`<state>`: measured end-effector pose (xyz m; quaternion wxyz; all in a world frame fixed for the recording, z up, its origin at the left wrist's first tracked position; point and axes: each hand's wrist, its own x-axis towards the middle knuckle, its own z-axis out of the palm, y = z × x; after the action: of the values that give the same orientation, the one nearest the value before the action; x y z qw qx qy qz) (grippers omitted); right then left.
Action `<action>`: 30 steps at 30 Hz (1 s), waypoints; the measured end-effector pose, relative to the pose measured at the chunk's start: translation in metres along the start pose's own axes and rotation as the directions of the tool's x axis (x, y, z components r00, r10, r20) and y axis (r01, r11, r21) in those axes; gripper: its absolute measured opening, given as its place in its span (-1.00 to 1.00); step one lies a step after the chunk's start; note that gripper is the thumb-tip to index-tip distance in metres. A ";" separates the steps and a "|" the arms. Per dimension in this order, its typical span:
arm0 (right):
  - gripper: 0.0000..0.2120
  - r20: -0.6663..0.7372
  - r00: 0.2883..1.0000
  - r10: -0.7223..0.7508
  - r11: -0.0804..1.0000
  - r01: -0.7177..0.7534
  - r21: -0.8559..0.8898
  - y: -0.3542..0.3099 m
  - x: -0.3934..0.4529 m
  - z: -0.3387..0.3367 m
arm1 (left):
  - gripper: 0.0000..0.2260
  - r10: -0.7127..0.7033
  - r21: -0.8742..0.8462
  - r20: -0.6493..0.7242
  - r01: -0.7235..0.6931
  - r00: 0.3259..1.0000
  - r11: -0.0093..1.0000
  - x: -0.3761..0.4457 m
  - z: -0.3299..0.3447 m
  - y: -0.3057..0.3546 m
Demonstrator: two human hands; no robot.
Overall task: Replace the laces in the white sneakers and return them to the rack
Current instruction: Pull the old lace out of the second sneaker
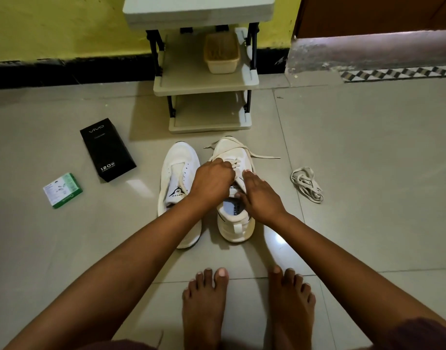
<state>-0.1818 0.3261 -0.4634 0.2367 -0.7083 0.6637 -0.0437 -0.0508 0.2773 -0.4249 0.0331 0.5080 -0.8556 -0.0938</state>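
I see bare feet (247, 311) nearest me on the tiled floor (368, 160). Just beyond them stand the two white sneakers, side by side and touching. My left hand (213, 179) is curled over the right sneaker (235, 198), fingers pinching its lace (257, 154) at the eyelets. My right hand (258, 195) lies on that sneaker's tongue and collar, fingers fairly straight, gripping nothing I can make out. The left sneaker (177, 173) has no lace. Right of the sneakers lies a loose bundled lace (307, 184); left of them, a green carton (63, 190) and black box (107, 150). Beyond the sneakers stands the rack (204, 82).
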 end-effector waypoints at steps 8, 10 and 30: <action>-0.45 0.016 1.000 -0.005 1.000 0.005 0.010 0.001 0.003 0.001 | -0.82 -0.130 -0.361 0.094 0.156 0.987 0.919 0.008 -0.016 0.006; -0.44 0.020 1.000 -0.006 1.000 0.006 0.012 0.002 0.004 0.002 | -0.72 -0.077 -0.164 0.116 0.096 0.990 0.982 0.005 -0.011 -0.004; -0.43 -0.037 0.999 -0.020 1.000 0.021 0.019 0.005 0.007 0.004 | -0.73 -0.098 -0.107 0.109 0.109 0.989 0.988 0.000 0.004 -0.009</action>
<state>-0.1842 0.3204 -0.4712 0.2309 -0.7118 0.6601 -0.0653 -0.0438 0.2741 -0.4308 0.0125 0.5435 -0.8220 -0.1695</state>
